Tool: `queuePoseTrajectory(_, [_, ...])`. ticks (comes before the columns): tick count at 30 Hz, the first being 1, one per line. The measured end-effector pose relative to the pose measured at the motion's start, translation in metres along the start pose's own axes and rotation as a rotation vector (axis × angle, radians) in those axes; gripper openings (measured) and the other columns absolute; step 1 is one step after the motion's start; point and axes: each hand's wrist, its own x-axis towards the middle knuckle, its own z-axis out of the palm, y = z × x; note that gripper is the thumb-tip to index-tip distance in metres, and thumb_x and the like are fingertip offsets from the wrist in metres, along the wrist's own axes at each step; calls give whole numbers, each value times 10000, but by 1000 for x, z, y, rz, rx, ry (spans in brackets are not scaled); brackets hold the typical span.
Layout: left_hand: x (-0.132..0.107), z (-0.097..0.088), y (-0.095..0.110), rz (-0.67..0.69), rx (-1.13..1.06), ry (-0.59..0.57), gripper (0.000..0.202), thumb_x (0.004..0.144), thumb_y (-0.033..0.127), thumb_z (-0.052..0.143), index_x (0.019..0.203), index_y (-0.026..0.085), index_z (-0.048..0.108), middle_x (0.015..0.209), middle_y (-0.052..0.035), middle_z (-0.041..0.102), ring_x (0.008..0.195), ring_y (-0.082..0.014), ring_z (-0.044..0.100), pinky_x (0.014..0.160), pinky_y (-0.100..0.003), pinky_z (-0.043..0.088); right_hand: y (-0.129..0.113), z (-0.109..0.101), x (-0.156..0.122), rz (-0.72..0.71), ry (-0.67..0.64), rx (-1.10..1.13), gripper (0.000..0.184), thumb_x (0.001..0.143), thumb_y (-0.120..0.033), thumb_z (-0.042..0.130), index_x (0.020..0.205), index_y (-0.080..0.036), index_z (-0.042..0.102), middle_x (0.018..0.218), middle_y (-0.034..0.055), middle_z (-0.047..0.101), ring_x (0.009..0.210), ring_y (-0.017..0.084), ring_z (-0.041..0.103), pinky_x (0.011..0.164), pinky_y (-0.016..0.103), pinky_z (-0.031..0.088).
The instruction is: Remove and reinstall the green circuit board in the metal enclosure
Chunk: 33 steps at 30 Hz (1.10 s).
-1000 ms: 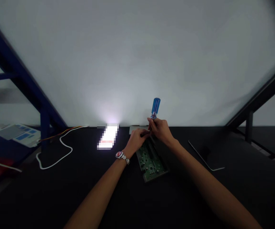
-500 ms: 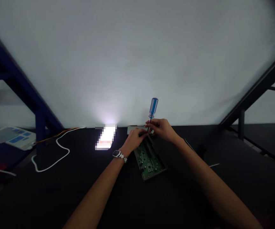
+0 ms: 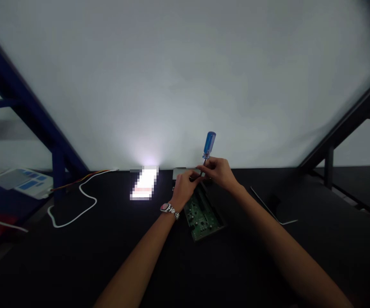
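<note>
Shifted since the first frame: the right hand (image 3: 221,173) now pinches lower on the screwdriver (image 3: 209,143), leaving bare shaft below the handle; the wrist of the left hand (image 3: 184,187) sits closer to the green circuit board (image 3: 203,222).

Progress, largest item first. The green circuit board lies just below centre frame, its far end under the fingers. The right grip is clamped on the screwdriver's shaft, handle up and leaning slightly right. The left fingers are bunched near the shaft; whether they hold anything cannot be told. Judged from this, work at the far end is under way and unfinished; the tip is hidden, so fasteners done or left cannot be counted.

Edges and room. The wall (image 3: 185,77) fills the upper frame and bounds the worktop (image 3: 76,265) behind. A blue strut (image 3: 27,102) limits the left, a dark strut (image 3: 348,124) the right. A pixelated lit screen (image 3: 145,184) lies left of the left hand, apart from it. Most room for moving appears to lie toward bottom centre.
</note>
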Motion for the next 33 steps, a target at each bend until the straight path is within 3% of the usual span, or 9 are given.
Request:
queuePoseTrajectory(4, [-2, -5, 2, 12, 3, -57, 176, 849, 342, 657, 857, 185, 737, 844, -47, 757, 787, -211, 691, 721, -307, 510, -3, 1, 2, 23, -34, 41, 334, 814, -485, 652, 694, -181, 584, 599, 16, 638, 543, 139, 586, 513, 261, 447])
queuePoseTrajectory(7, [-2, -8, 1, 40, 9, -83, 187, 883, 326, 613, 924, 197, 743, 901, -44, 762, 825, -213, 696, 758, -317, 510, -6, -5, 6, 7, -160, 136, 291, 839, -423, 632, 962, -163, 678, 845, 70, 721, 677, 164, 661, 581, 279, 520])
queuePoseTrajectory(10, [-2, -9, -1, 66, 13, -106, 200, 901, 318, 588, 976, 209, 738, 962, -40, 759, 865, -214, 695, 803, -328, 508, -7, -11, 8, -8, -240, 195, 352, 862, -370, 600, 1135, -155, 657, 978, 98, 732, 741, 172, 678, 608, 287, 551])
queuePoseTrajectory(13, [-2, -9, -3, 71, -1, -118, 206, 899, 315, 589, 1009, 213, 730, 992, -42, 754, 907, -218, 692, 836, -336, 512, -6, -13, 7, -12, -222, 167, 291, 865, -379, 595, 1025, -158, 697, 945, 93, 739, 735, 179, 680, 574, 278, 545])
queuePoseTrajectory(16, [-2, -9, -4, 50, -44, -82, 214, 867, 333, 637, 1020, 209, 721, 1005, -49, 748, 924, -215, 690, 837, -326, 525, -5, -10, 6, -30, -124, 106, 257, 838, -415, 634, 844, -165, 696, 793, 61, 723, 613, 164, 652, 562, 286, 521])
queuePoseTrajectory(24, [-3, -6, -4, -24, 42, 24, 233, 780, 418, 725, 834, 192, 713, 847, -42, 740, 807, -208, 683, 752, -317, 520, -2, 5, 7, -39, 27, 25, 394, 795, -517, 672, 630, -201, 504, 555, -20, 545, 522, 133, 538, 543, 270, 446])
queuePoseTrajectory(29, [-2, -7, -3, 6, 14, -37, 188, 830, 370, 676, 853, 191, 731, 846, -35, 751, 810, -206, 691, 763, -316, 514, -1, 9, 8, -19, 69, 36, 407, 785, -537, 672, 635, -200, 498, 567, -27, 522, 524, 126, 521, 531, 267, 457])
queuePoseTrajectory(33, [-2, -11, -4, 46, 27, -81, 191, 878, 338, 618, 918, 197, 741, 915, -45, 759, 868, -217, 696, 809, -330, 515, -4, -1, 8, 12, -141, 181, 334, 811, -487, 648, 945, -181, 657, 860, 53, 682, 669, 158, 621, 508, 260, 499])
